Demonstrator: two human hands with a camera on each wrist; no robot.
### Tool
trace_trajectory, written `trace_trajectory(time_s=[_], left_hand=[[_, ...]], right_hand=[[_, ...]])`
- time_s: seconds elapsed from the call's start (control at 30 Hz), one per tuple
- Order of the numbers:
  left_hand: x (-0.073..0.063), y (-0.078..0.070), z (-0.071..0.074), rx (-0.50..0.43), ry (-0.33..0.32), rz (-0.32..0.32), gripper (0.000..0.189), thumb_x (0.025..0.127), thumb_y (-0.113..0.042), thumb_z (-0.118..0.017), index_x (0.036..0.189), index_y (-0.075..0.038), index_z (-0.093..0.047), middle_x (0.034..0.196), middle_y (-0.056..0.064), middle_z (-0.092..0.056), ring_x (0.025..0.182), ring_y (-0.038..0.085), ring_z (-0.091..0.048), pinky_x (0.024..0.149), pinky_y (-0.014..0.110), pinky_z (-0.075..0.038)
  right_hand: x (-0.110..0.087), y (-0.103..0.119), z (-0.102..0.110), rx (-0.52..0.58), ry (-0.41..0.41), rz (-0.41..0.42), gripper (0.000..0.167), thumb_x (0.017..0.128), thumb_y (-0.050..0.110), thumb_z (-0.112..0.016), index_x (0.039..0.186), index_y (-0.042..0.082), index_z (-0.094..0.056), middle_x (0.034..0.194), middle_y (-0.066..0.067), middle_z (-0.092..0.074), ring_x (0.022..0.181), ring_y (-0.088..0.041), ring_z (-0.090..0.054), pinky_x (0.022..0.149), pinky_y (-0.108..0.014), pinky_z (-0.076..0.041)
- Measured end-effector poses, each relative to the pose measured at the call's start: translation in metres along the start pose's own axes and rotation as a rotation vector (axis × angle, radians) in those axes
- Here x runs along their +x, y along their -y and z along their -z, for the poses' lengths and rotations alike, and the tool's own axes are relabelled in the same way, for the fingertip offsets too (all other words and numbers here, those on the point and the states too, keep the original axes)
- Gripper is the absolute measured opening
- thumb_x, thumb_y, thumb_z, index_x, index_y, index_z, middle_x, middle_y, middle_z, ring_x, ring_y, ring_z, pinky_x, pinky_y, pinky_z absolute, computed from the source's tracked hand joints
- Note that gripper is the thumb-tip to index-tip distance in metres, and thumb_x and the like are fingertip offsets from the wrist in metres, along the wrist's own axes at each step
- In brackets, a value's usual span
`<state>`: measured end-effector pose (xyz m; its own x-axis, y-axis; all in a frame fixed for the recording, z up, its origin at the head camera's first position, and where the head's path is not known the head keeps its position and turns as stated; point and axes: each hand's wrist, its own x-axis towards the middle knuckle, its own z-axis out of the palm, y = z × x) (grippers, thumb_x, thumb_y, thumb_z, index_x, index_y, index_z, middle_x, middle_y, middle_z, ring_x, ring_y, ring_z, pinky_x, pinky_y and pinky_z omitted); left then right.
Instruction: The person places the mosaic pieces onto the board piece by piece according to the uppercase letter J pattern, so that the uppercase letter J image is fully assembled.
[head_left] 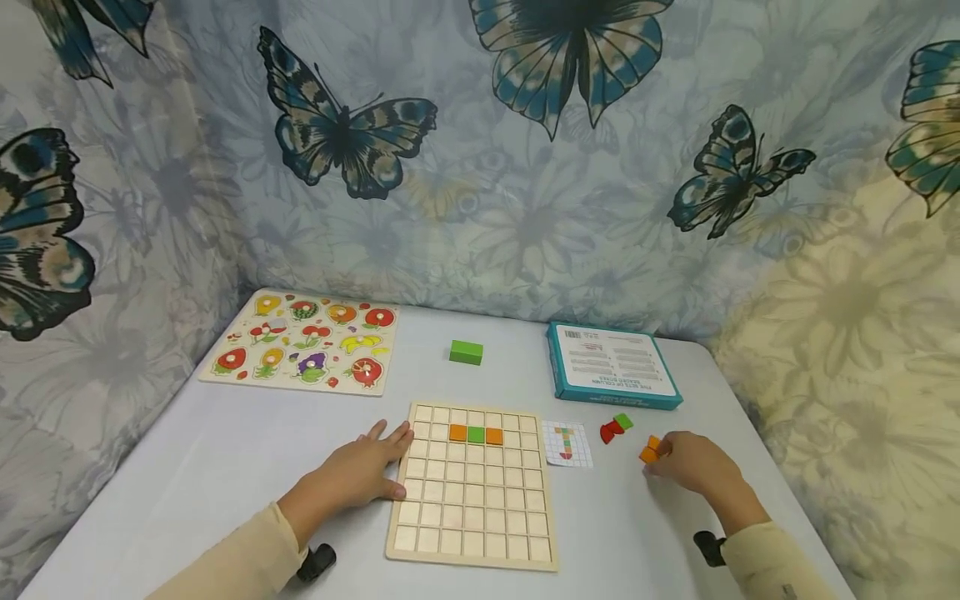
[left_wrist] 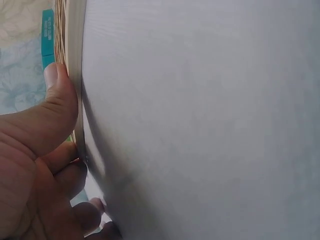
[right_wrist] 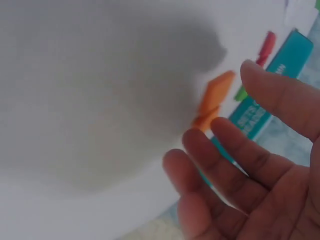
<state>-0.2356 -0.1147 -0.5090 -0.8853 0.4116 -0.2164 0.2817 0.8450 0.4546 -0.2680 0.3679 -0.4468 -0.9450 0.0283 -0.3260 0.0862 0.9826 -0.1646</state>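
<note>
A wooden grid board (head_left: 472, 560) lies at the middle of the table, with an orange, green and orange row of square tiles (head_left: 476, 434) near its far edge. My left hand (head_left: 358, 468) rests against the board's left edge, fingers spread; the left wrist view has the thumb (left_wrist: 62, 102) along that edge. My right hand (head_left: 697, 461) is at the orange tiles (head_left: 649, 451) on the right. In the right wrist view its thumb and fingers stand apart beside the orange tiles (right_wrist: 216, 95). A pattern card (head_left: 567, 444) lies right of the board.
Red pieces (head_left: 611, 432) and a green tile (head_left: 623, 422) lie beyond the card. Behind them is a teal box (head_left: 615, 364). A green block (head_left: 466, 352) stands at the back, with a fruit puzzle board (head_left: 300, 343) at the far left.
</note>
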Motion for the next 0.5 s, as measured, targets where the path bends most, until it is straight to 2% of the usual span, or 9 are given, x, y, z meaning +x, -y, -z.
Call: trace_trajectory(time_s=[0.23, 0.5], left_hand=[[0.003, 0.001, 0.002, -0.013, -0.001, 0.009, 0.088, 0.076, -0.039, -0.079, 0.151, -0.011, -0.04, 0.158, 0.001, -0.03, 0.145, 0.038, -0.017, 0.109, 0.059, -0.027], [0.003, 0.001, -0.003, -0.013, 0.004, 0.027, 0.09, 0.075, -0.041, -0.08, 0.151, -0.013, -0.04, 0.158, -0.001, -0.031, 0.145, 0.038, -0.018, 0.108, 0.06, -0.029]], right_hand=[[0.002, -0.007, -0.005, 0.02, -0.03, 0.005, 0.027, 0.082, 0.024, -0.074, 0.094, 0.001, -0.064, 0.086, -0.008, -0.063, 0.074, -0.024, -0.053, 0.063, -0.04, -0.047], [0.006, -0.009, -0.013, 0.056, -0.039, -0.021, 0.033, 0.084, 0.023, -0.072, 0.1, -0.005, -0.064, 0.091, -0.014, -0.064, 0.075, -0.026, -0.055, 0.063, -0.04, -0.05]])
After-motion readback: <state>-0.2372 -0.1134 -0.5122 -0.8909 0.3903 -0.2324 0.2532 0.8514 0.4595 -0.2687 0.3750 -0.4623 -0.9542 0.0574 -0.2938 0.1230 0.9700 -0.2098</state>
